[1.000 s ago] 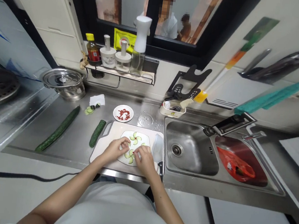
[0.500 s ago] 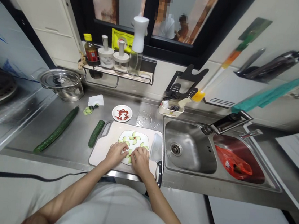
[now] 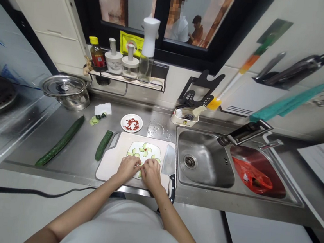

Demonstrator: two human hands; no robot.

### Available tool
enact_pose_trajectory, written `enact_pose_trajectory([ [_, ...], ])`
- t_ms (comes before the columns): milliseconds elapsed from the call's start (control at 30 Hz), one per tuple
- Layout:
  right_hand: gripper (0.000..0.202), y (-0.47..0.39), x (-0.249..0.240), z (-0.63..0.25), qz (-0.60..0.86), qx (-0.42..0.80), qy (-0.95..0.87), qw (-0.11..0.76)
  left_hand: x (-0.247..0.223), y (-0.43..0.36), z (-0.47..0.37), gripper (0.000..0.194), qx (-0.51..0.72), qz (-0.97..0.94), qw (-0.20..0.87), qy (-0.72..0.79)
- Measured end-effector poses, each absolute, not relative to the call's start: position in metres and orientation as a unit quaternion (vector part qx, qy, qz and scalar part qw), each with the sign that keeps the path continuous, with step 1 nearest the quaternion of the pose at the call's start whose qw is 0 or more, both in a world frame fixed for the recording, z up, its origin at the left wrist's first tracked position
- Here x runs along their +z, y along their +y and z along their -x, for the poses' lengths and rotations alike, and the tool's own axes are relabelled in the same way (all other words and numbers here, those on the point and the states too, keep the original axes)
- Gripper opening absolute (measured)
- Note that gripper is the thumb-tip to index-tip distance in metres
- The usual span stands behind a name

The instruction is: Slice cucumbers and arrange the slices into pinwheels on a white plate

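Observation:
A white plate (image 3: 135, 145) lies on the pale cutting board (image 3: 107, 170), with half-moon cucumber slices (image 3: 148, 149) laid on it in pinwheels and small red bits at some centres. Over the plate's near part, my left hand (image 3: 128, 168) is closed, its fingertips drawn together low above the slices. From the right, my right hand (image 3: 151, 173) meets it, fingers curled and nearly touching the left ones. Whatever lies between the fingertips is hidden. A kitchen knife (image 3: 169, 160) rests on the board's right side, and a small plate of chopped red pieces (image 3: 131, 123) stands behind the board.
Left of the board lie a shorter cucumber piece (image 3: 104, 145) and a long cucumber (image 3: 60, 141). Cucumber scraps (image 3: 94, 120) and a tissue (image 3: 103, 108) sit farther back, near a lidded pot (image 3: 67, 93). The sink (image 3: 207, 158) borders the board's right, with a red bag (image 3: 251, 179).
My left hand has shifted slightly right and the two hands' fingertips have come closer together, covering more of the near slices. The view has shifted a little.

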State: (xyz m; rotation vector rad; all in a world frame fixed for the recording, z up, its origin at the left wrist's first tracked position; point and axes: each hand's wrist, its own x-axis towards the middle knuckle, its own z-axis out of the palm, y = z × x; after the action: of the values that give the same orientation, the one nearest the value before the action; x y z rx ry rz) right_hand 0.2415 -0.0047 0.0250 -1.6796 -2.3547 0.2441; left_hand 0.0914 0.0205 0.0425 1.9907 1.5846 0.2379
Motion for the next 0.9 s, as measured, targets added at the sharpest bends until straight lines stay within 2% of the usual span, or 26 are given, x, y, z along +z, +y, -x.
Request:
enact_pose_trajectory([
  [267,0.013,-0.005,0.026,-0.242,0.582,0.094,-0.796,0.138,0.040,0.020,-0.092,0.011,0.091,-0.745,0.277,0.600],
  [567,0.010,-0.003,0.034,-0.249,0.601,0.119,-0.771,0.173,0.036,0.025,-0.082,0.010,0.151,-0.714,0.319,0.605],
  [900,0.007,-0.002,0.029,-0.243,0.603,0.116,-0.776,0.141,0.036,0.021,-0.088,0.008,0.117,-0.734,0.302,0.598],
])
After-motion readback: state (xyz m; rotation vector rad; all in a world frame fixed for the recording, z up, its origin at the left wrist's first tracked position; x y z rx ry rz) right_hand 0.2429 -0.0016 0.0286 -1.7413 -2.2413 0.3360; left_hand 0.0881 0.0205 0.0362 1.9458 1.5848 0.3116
